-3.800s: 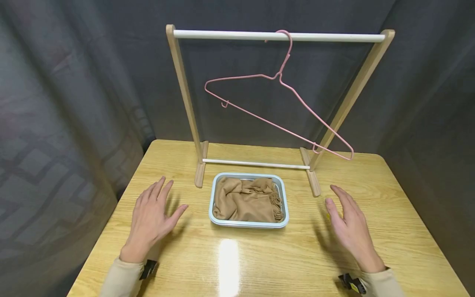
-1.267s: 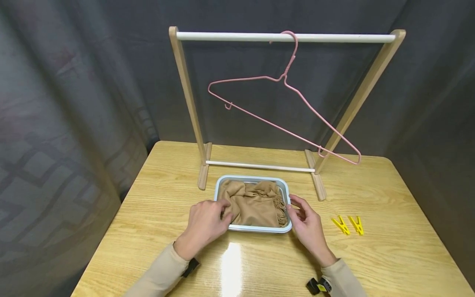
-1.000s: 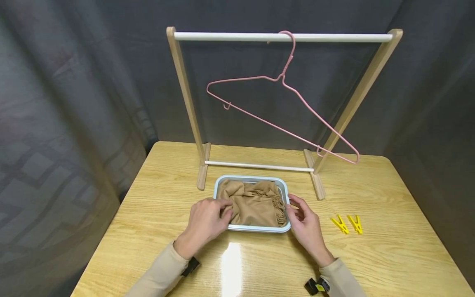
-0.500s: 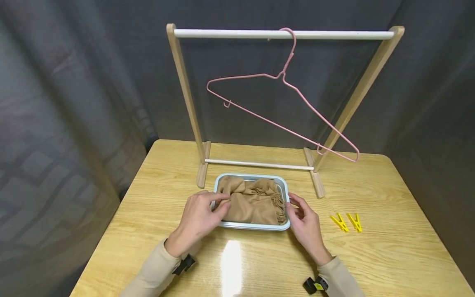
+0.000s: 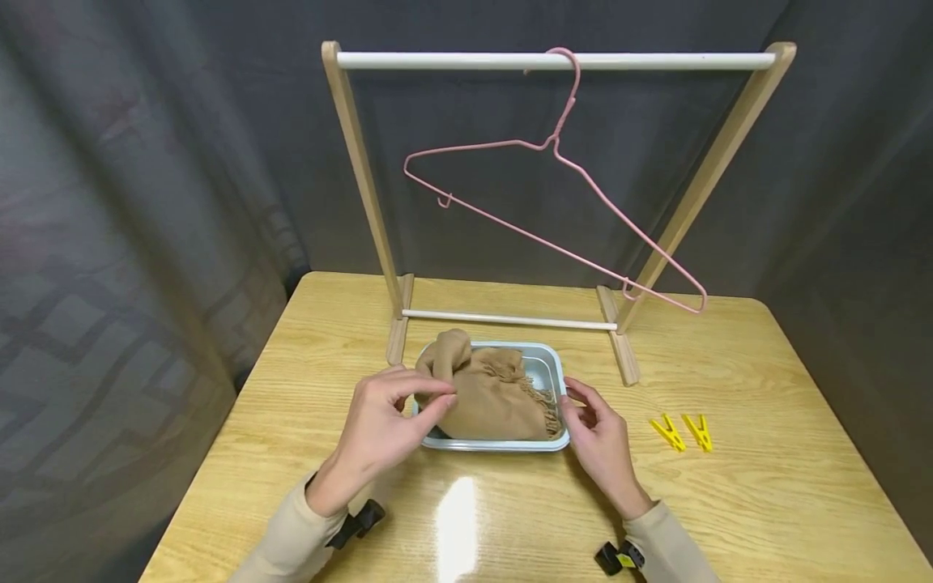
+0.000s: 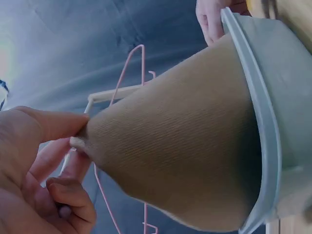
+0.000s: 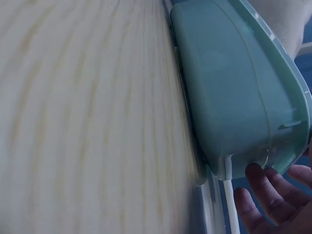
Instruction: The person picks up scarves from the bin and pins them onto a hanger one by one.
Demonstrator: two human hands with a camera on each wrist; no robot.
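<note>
A brown fringed scarf [image 5: 496, 405] lies bunched in a light-blue plastic tray [image 5: 496, 445] on the table. My left hand [image 5: 386, 417] pinches a corner of the scarf between thumb and forefinger, just above the tray's left side. In the left wrist view, the scarf [image 6: 175, 131] stretches from those fingertips down over the tray's rim. At the tray's right end, my right hand [image 5: 601, 441] holds the rim, with its fingers [image 7: 268, 190] against the outer wall in the right wrist view; its thumb's contact is partly hidden there.
Behind the tray stands a wooden rack with a white top rail [image 5: 452, 61]. A pink hanger [image 5: 525, 235] hangs from it, tilted down to the right. Two yellow clothespins [image 5: 668, 434] lie right of my right hand. Grey curtains [image 5: 131, 283] surround the table [image 5: 765, 486].
Both hands came in from the sides to the tray. My left hand has since lifted the scarf's left part, drawing its fringed end leftward and baring the tray's far right corner.
</note>
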